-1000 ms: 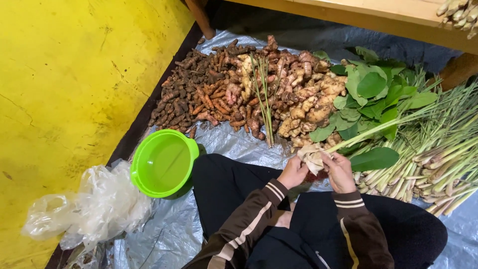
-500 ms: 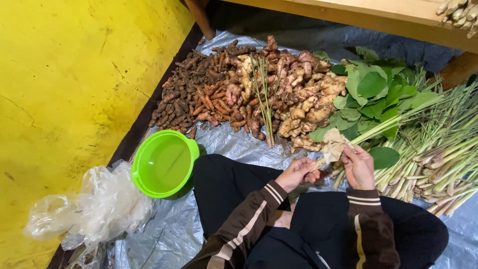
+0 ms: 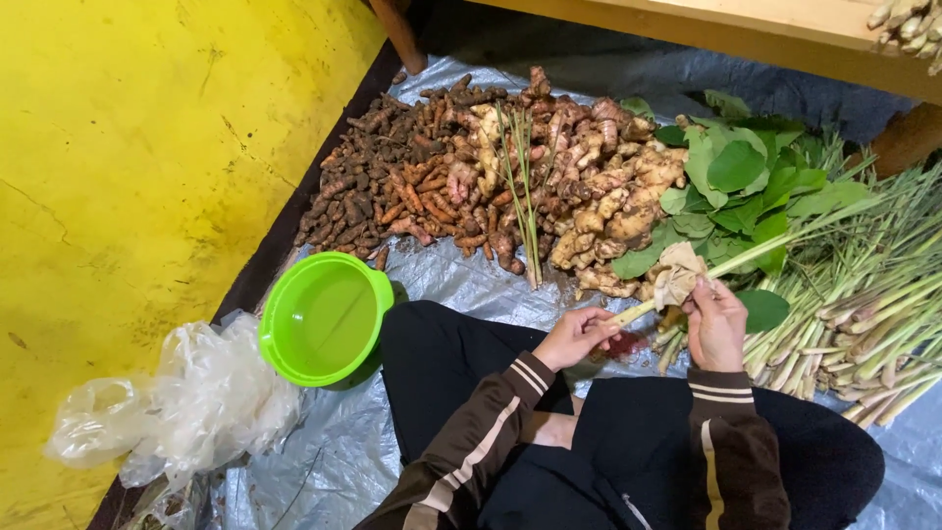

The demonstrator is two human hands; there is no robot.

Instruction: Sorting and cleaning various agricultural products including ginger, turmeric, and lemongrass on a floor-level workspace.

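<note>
My left hand (image 3: 577, 335) grips the pale root end of a lemongrass stalk (image 3: 775, 243) that slants up to the right over the green leaves. My right hand (image 3: 715, 322) holds a crumpled beige cloth (image 3: 678, 274) wrapped around the stalk a short way up from the left hand. Both hands sit above my dark-trousered lap. A heap of lemongrass stalks (image 3: 863, 304) lies just to the right of my right hand.
A pile of ginger and dark turmeric roots (image 3: 491, 177) lies ahead on a silver tarp (image 3: 334, 451). Green leaves (image 3: 746, 182) sit beside it. A green plastic bowl (image 3: 324, 319) and crumpled clear bags (image 3: 186, 402) are at my left. Yellow floor lies further left; a wooden table edge (image 3: 746, 29) is above.
My right hand has slid the cloth up and to the right along the stalk, away from my left hand, which stayed at the root end.
</note>
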